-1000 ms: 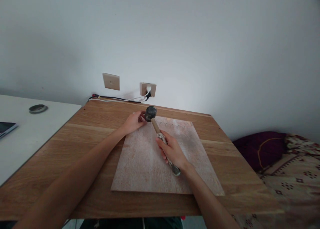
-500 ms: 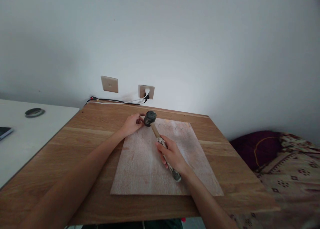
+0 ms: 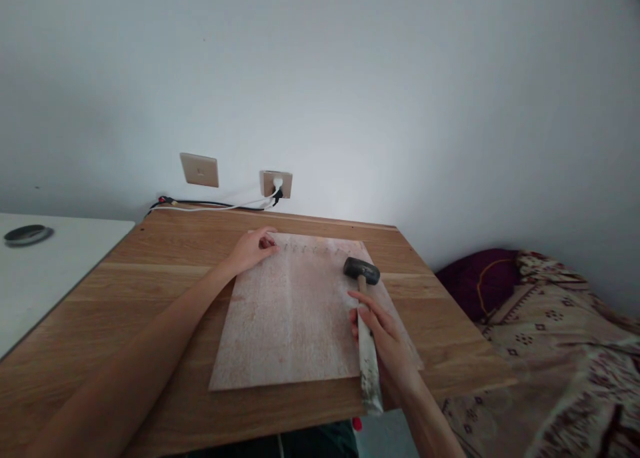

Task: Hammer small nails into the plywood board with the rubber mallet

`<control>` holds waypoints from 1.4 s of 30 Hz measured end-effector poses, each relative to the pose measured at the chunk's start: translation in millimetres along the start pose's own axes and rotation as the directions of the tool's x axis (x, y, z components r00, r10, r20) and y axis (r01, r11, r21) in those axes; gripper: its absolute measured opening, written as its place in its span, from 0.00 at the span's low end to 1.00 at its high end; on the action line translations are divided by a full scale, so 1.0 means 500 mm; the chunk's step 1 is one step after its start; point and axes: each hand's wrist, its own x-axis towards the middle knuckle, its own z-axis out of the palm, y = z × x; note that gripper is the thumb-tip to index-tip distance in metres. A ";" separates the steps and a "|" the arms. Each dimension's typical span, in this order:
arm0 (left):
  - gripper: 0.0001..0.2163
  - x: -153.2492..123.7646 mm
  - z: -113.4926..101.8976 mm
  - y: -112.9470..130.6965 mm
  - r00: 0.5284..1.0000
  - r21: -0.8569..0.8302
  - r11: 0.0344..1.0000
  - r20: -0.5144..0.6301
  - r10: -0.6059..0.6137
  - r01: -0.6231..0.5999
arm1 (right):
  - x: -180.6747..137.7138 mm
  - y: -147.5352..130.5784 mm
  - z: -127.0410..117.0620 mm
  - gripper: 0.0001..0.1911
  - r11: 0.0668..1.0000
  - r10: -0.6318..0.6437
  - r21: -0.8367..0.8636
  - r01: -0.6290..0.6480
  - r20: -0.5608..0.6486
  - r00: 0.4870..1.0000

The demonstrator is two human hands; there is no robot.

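A pale pinkish board point(image 3: 295, 318) lies flat on the wooden table point(image 3: 150, 298). My left hand point(image 3: 250, 248) rests at the board's far left corner, fingers curled in a pinch on something I cannot make out. A row of small marks or nails runs along the board's far edge. My right hand point(image 3: 383, 335) grips the wooden handle of a mallet point(image 3: 364, 311). Its black head lies on the board's right side, and the handle end sticks out past the table's front edge.
A wall switch point(image 3: 199, 170) and a socket point(image 3: 275, 183) with a white plug and cables sit behind the table. A white table point(image 3: 45, 271) with a round metal lid point(image 3: 25, 234) stands at the left. Patterned bedding point(image 3: 550, 351) and a dark red cushion point(image 3: 475, 278) lie to the right.
My right hand has swung the mallet from beside my left hand to the board's right side and lowered it there. The view has shifted right. My left hand stays at the corner.
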 end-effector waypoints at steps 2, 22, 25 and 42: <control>0.19 0.000 -0.001 -0.001 1.000 0.001 1.000 0.005 0.005 -0.005 | 0.015 0.001 -0.002 0.29 0.987 -0.072 -0.143 0.078 0.047 0.996; 0.15 0.020 -0.065 -0.066 0.997 0.390 0.919 -0.075 -0.024 0.052 | -0.085 0.118 -0.095 0.24 0.221 -0.630 -0.872 0.437 0.214 0.746; 0.14 0.025 -0.053 -0.051 0.999 0.385 0.922 -0.033 -0.014 0.026 | -0.079 0.144 -0.135 0.24 0.138 -0.633 -0.922 0.362 0.199 0.748; 0.19 0.121 0.251 0.191 0.949 0.311 0.914 0.255 0.186 -0.262 | 0.015 0.168 -0.520 0.35 0.337 -0.593 -0.935 -0.114 -0.305 0.745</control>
